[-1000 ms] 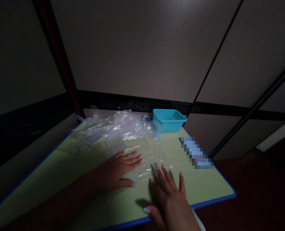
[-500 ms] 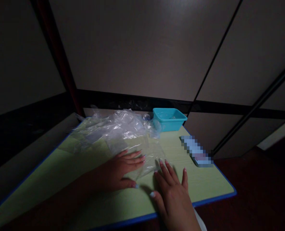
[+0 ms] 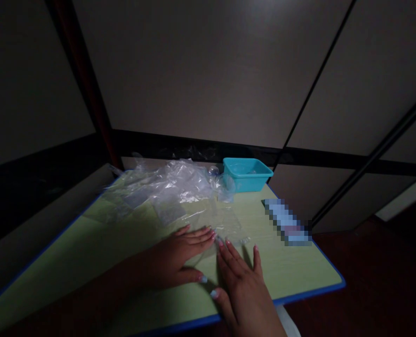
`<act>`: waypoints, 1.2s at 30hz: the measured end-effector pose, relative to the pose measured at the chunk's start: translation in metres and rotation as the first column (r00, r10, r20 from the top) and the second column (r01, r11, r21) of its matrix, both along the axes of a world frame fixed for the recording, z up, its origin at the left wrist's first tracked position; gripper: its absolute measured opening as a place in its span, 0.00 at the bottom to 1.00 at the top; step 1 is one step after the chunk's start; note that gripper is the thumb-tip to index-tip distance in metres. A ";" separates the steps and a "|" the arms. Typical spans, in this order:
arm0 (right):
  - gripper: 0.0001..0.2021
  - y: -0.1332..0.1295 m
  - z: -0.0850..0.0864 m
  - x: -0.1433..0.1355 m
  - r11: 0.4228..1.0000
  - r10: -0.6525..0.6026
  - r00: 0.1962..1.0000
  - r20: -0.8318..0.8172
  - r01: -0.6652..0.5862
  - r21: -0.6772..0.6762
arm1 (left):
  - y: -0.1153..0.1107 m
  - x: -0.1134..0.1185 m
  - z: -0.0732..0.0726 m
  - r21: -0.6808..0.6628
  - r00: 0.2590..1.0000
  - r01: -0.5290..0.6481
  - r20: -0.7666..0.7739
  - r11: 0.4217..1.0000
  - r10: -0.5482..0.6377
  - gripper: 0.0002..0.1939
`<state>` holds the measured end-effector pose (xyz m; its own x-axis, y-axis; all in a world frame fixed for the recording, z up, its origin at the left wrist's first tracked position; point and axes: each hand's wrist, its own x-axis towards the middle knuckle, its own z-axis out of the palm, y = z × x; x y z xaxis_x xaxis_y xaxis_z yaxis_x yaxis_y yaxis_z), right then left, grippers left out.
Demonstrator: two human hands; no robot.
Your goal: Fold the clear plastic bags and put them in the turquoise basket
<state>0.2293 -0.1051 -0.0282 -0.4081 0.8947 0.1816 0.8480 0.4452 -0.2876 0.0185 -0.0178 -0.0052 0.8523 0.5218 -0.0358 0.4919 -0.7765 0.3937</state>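
Note:
A clear plastic bag (image 3: 225, 222) lies spread on the table in front of my hands. My left hand (image 3: 181, 252) rests flat on its near left part, fingers stretched out and thumb apart. At the bag's near right edge is my right hand (image 3: 241, 276), palm down with the fingers extended and the thumb spread. The fingertips of both hands almost meet. Beyond them, a heap of crumpled clear plastic bags (image 3: 183, 180) covers the back left of the table.
The light green table (image 3: 299, 269) has a blue edge. A turquoise plastic basket (image 3: 248, 182) stands at the back, beside the heap. At the right lies a phone (image 3: 287, 222) with a blurred-out screen. A panelled wall (image 3: 200, 70) rises behind the table.
My right hand has moved left and a little nearer to me, closer to my left hand. My left hand has shifted slightly toward me. The bag's near edge has changed shape.

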 end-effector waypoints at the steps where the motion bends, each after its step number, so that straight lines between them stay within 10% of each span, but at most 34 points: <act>1: 0.27 0.000 0.000 0.000 1.000 -0.001 1.000 -0.001 0.001 0.000 | -0.001 0.000 0.000 0.003 1.000 0.002 0.007 1.000 -0.002 0.37; 36: 0.19 -0.019 0.034 0.007 0.991 -0.043 0.999 -0.017 0.041 -0.130 | -0.021 0.003 0.006 -0.028 0.985 -0.057 0.162 0.998 0.061 0.22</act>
<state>0.2367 -0.1245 0.0056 -0.3671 0.9275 0.0708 0.8586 0.3671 -0.3578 0.0211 -0.0385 0.0011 0.8153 0.5723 0.0883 0.4647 -0.7376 0.4900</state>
